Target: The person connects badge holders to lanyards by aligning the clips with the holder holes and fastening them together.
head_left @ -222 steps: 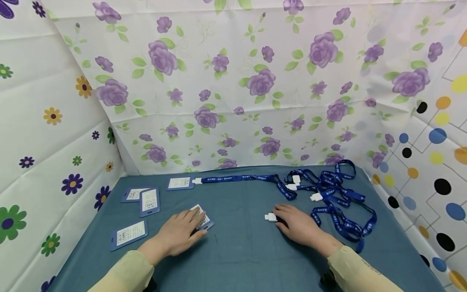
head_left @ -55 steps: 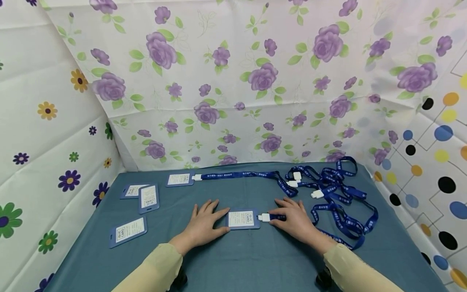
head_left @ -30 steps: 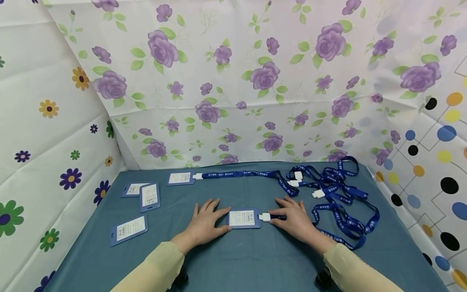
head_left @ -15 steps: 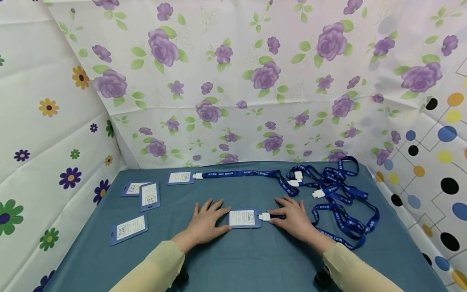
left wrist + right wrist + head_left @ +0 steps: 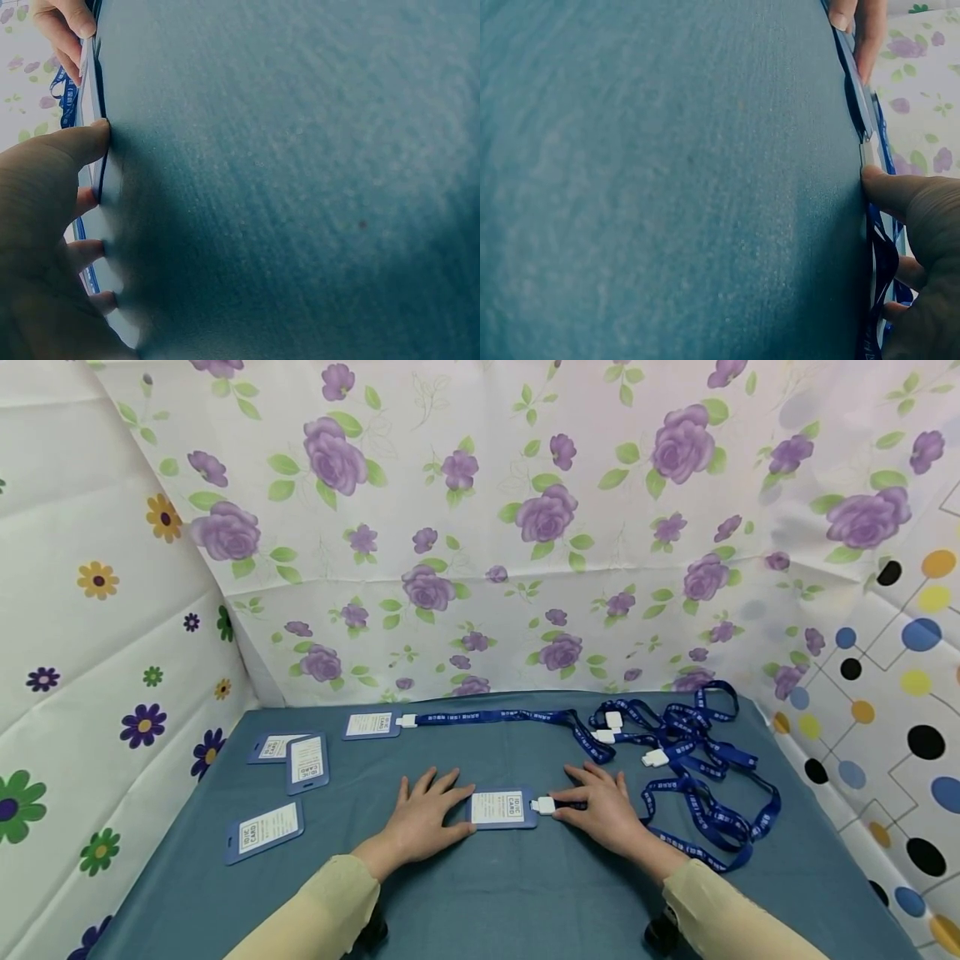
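In the head view a blue ID card holder with a white printed card lies flat at mid-table. My left hand holds its left end, thumb at the near corner and index finger at the far one, other fingers spread. At the holder's right end, the white clip of a blue lanyard meets the slot. Thumb and index finger of my right hand pinch the lanyard just behind this clip. The right wrist view shows the thumb against the white clip; the palm hides part of the strap.
Left on the teal tablecloth lie three card holders, one nearest and another overlapping a third. Behind, a card holder joins a stretched lanyard. More lanyards tangle at back right. Flowered cloth rises behind.
Since the oldest frame, my left hand has brought the card holder rightward to the lanyard clip and straightened it; the clip has shifted slightly left. Over the last second both hands stay still.
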`<state>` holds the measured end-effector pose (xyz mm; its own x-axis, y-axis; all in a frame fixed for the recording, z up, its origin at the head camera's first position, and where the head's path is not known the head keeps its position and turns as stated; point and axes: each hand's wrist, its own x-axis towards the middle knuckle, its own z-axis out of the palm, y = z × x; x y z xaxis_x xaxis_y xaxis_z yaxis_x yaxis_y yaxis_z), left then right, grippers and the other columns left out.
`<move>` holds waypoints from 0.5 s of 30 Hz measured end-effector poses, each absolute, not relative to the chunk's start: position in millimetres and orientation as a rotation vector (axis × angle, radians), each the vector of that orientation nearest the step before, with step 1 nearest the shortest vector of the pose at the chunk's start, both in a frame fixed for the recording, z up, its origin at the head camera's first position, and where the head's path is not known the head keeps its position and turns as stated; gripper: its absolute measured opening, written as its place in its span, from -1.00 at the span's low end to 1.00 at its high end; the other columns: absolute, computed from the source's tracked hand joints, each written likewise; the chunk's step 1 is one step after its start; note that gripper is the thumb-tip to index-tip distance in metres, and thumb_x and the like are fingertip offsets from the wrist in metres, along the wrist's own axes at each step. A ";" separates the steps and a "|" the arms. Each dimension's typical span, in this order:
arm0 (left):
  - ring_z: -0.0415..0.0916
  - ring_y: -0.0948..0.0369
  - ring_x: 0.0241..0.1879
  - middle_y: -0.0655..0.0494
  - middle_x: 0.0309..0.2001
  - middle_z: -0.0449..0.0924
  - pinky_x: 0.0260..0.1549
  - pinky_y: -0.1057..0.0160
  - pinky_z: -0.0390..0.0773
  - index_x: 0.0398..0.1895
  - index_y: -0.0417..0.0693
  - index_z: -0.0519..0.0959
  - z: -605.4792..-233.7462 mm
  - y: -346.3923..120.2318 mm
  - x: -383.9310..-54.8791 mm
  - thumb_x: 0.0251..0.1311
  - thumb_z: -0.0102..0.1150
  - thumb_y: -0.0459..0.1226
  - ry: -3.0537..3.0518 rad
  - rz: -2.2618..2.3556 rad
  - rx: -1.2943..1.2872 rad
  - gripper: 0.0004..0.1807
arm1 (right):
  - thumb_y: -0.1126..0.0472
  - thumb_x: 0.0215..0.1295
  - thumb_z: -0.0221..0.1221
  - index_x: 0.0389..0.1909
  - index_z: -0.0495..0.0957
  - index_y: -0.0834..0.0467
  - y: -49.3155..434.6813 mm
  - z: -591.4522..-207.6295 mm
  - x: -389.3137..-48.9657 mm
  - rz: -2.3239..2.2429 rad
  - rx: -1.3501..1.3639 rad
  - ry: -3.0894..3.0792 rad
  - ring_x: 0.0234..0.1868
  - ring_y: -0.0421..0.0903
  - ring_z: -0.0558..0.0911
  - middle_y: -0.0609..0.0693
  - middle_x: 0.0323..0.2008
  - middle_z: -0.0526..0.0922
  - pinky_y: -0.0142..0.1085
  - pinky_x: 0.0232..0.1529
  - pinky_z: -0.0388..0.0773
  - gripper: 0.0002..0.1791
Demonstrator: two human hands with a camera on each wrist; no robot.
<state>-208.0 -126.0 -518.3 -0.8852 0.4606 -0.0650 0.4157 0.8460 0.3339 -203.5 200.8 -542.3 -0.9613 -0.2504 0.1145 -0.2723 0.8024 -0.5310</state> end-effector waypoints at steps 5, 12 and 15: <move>-0.09 -0.21 0.57 0.03 0.57 0.16 0.37 -0.51 -0.19 0.50 0.26 0.41 -518.5 -125.8 -208.4 0.35 0.21 0.19 2.878 0.472 0.695 -0.31 | 0.01 0.22 0.47 0.01 0.80 -0.08 200.7 -543.3 -203.1 0.883 0.424 -2.939 0.52 0.30 0.17 0.13 0.42 0.45 0.51 0.36 -0.31 -0.67; -0.09 -0.22 0.56 0.01 0.57 0.17 0.36 -0.52 -0.20 0.50 0.25 0.42 -516.4 -124.6 -207.4 0.35 0.23 0.16 2.873 0.487 0.685 -0.32 | 0.00 0.22 0.46 0.01 0.80 -0.10 200.1 -542.8 -202.4 0.906 0.421 -2.942 0.53 0.31 0.15 0.12 0.42 0.44 0.51 0.36 -0.35 -0.67; -0.09 -0.23 0.56 0.01 0.57 0.17 0.36 -0.52 -0.20 0.49 0.24 0.43 -515.5 -123.8 -207.1 0.35 0.24 0.16 2.872 0.493 0.682 -0.32 | -0.02 0.22 0.46 0.01 0.79 -0.11 200.0 -542.8 -202.5 0.912 0.420 -2.944 0.53 0.32 0.13 0.12 0.43 0.43 0.51 0.36 -0.36 -0.67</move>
